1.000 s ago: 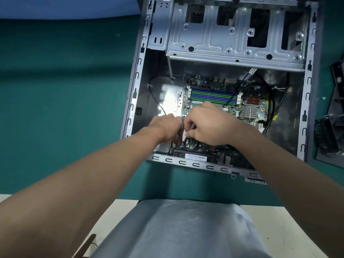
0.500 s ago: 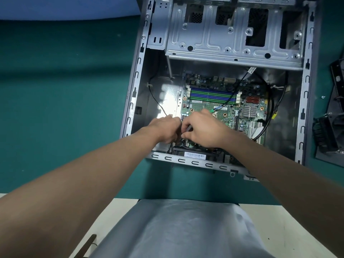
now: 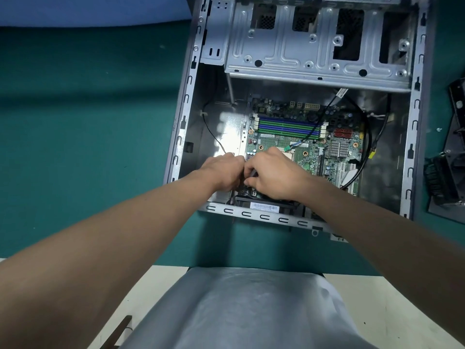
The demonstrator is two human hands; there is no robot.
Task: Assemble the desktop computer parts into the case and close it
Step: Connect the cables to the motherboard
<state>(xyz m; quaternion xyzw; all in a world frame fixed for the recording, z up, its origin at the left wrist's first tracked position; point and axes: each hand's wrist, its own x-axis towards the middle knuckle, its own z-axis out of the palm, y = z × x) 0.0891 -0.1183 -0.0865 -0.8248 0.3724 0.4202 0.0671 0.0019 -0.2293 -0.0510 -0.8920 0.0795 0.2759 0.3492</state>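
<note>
On the green mat (image 3: 88, 122), the case (image 3: 187, 102) is laid flat with its side open; no side panel is seen. Sheet steel, so judged heavy and stiff with thin edges: best taken by the outer frame rails, not by the drive cage (image 3: 289, 54) at the far end. Motherboard (image 3: 284, 144) is seated on the case floor, blue and green memory slots (image 3: 289, 127) across its far half. Judged rigid but fragile: to be handled by the edges only, no pressure on components. Black cables (image 3: 367, 147) are looped over its right side; soft, to be pulled by the plug housing, never by the wires. A finned cooler (image 3: 442, 182) is parked on the mat right of the case, apart from it. Both hands are placed together at the near-left corner of the board, just behind the black fan frame (image 3: 251, 199) on the near wall. Left hand (image 3: 221, 172): fingers curled down and hidden, so what is held, if anything, cannot be told. Right hand (image 3: 274, 175): thumb and fingers pinched narrow on a small dark item (image 3: 253, 173); plug or tool cannot be told. Writing: barcode sticker (image 3: 264, 206) on the fan frame, white strip label (image 3: 270, 135) below the memory slots, tag (image 3: 342, 92) on a cable near the cage. None can be read at this size, and no brand is made out.
</note>
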